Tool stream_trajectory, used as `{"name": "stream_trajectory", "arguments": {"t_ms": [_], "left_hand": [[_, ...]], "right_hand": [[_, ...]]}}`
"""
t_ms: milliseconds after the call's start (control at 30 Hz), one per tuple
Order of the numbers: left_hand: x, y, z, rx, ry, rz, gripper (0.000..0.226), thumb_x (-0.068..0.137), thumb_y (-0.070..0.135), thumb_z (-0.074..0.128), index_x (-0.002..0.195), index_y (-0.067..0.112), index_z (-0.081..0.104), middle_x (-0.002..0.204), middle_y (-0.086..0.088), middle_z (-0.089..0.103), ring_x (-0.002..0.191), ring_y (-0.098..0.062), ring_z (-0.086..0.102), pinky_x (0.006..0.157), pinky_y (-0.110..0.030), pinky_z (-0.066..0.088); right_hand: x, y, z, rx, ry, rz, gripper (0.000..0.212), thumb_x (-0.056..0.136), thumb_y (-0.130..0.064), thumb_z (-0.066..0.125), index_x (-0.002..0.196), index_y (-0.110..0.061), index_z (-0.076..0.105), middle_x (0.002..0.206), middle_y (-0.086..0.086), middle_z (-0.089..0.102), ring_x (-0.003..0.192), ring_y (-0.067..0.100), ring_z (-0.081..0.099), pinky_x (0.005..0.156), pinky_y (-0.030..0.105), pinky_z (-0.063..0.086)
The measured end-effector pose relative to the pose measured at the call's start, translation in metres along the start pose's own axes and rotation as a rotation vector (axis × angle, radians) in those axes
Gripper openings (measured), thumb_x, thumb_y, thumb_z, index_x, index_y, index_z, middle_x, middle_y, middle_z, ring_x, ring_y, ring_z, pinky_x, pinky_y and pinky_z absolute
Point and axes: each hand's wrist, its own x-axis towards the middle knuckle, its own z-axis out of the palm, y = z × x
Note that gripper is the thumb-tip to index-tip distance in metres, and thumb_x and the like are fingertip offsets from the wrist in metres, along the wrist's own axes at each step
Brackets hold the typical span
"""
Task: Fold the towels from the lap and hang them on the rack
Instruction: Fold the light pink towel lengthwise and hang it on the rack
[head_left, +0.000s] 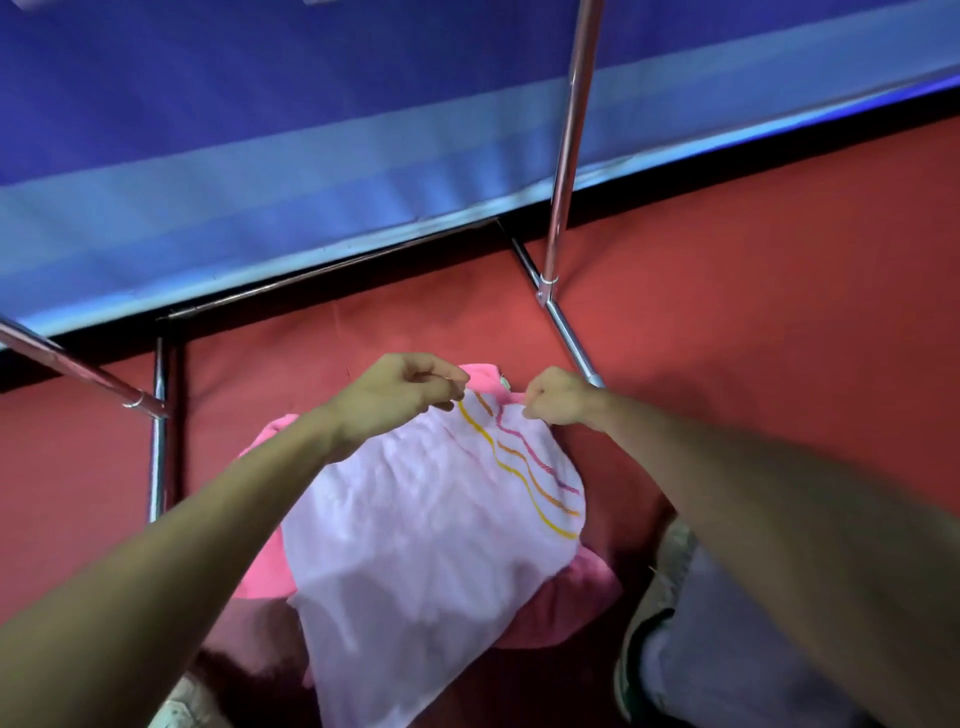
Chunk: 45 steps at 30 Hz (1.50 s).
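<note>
Red floor (779, 249) meets blue wall (260, 93) with paler band (208, 218)

White striped towel (431, 545) drapes over pink towel (569, 597), beside the chrome rack (564, 156).

Both bare forearms stretched forward and converging, left hand (400, 395) and right hand (558, 397) near each other but apart, fingers curled in - each pinching the far edge of the white towel (426, 530)

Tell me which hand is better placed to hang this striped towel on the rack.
Right, likely: the right hand pinches the striped towel beside the rack's leg; the left hand sits farther.
</note>
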Motion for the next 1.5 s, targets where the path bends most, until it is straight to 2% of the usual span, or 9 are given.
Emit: {"name": "stream_trajectory", "arguments": {"t_ms": [133,367,467,667,833,1000,1133,1267,1500], "left_hand": [[-0.031,0.022,-0.017,0.051,0.223,0.105,0.021,0.087,0.0,0.058,0.094,0.019,0.062,0.089,-0.001,0.068,0.075,-0.011,0.067,0.072,-0.019,0.047],[-0.124,0.065,-0.062,0.149,0.368,0.18,0.028,0.086,0.001,0.061,0.108,0.017,0.057,0.107,-0.005,0.064,0.098,-0.019,0.061,0.09,-0.028,0.046],[-0.161,0.072,-0.075,-0.016,0.403,0.176,0.026,0.088,0.0,0.059,0.109,0.014,0.058,0.109,-0.006,0.066,0.102,-0.021,0.062,0.096,-0.034,0.045],[-0.201,0.086,-0.092,-0.461,0.604,0.242,0.033,0.092,-0.005,0.047,0.123,0.004,0.053,0.114,-0.014,0.064,0.092,-0.026,0.065,0.092,-0.039,0.05],[-0.209,0.097,-0.098,-0.287,0.523,0.334,0.045,0.089,-0.012,0.047,0.129,0.008,0.045,0.116,-0.005,0.065,0.096,-0.013,0.062,0.08,-0.017,0.05],[-0.214,0.092,-0.089,-0.129,0.587,0.354,0.051,0.085,-0.003,0.057,0.133,0.012,0.047,0.093,-0.005,0.065,0.085,-0.017,0.062,0.083,-0.036,0.051],[-0.22,0.092,-0.083,0.112,0.631,0.387,0.023,0.077,0.012,0.069,0.1,0.017,0.069,0.078,-0.002,0.065,0.068,-0.01,0.054,0.066,-0.03,0.046],[-0.221,0.092,-0.084,0.308,0.637,0.381,0.012,0.08,0.029,0.073,0.078,0.02,0.066,0.063,0.002,0.056,0.059,-0.01,0.046,0.059,-0.027,0.038],[-0.217,0.088,-0.084,0.445,0.683,0.23,0.033,0.086,0.042,0.062,0.079,0.009,0.061,0.09,-0.004,0.062,0.084,-0.02,0.059,0.074,-0.032,0.044]], "right_hand": [[-0.034,-0.049,-0.025,0.067,0.08,-0.171,0.025,0.085,-0.013,0.062,0.108,-0.006,0.069,0.098,0.009,0.065,0.087,0.018,0.053,0.083,0.03,0.047],[-0.123,-0.149,-0.058,0.098,0.164,-0.524,0.019,0.082,-0.002,0.058,0.091,-0.014,0.07,0.073,-0.003,0.061,0.064,0.006,0.05,0.053,0.013,0.039],[-0.168,-0.185,-0.073,0.059,0.177,-0.668,0.019,0.085,0.0,0.058,0.099,-0.002,0.07,0.072,-0.008,0.058,0.061,-0.003,0.047,0.053,0.003,0.036],[-0.217,-0.218,-0.079,0.265,0.223,-0.916,0.013,0.087,0.0,0.059,0.088,-0.01,0.068,0.079,-0.004,0.063,0.06,-0.01,0.052,0.066,0.007,0.041],[-0.227,-0.231,-0.08,0.439,0.308,-1.046,0.017,0.086,0.002,0.059,0.083,-0.013,0.066,0.076,-0.006,0.064,0.07,-0.002,0.057,0.072,0.013,0.045],[-0.236,-0.232,-0.082,0.49,0.38,-1.136,0.018,0.084,0.004,0.062,0.081,-0.014,0.066,0.075,-0.007,0.065,0.07,-0.001,0.058,0.072,0.013,0.045],[-0.241,-0.223,-0.077,0.372,0.534,-1.136,0.024,0.081,-0.003,0.063,0.076,-0.026,0.064,0.076,-0.008,0.063,0.066,0.005,0.053,0.068,0.015,0.041],[-0.242,-0.214,-0.08,0.345,0.698,-1.079,0.023,0.081,-0.006,0.063,0.073,-0.028,0.064,0.075,-0.01,0.063,0.067,0.004,0.054,0.07,0.017,0.042],[-0.245,-0.207,-0.092,0.602,0.757,-1.007,0.017,0.081,0.002,0.057,0.077,-0.011,0.066,0.076,-0.007,0.066,0.077,0.02,0.061,0.075,0.026,0.048]]}}
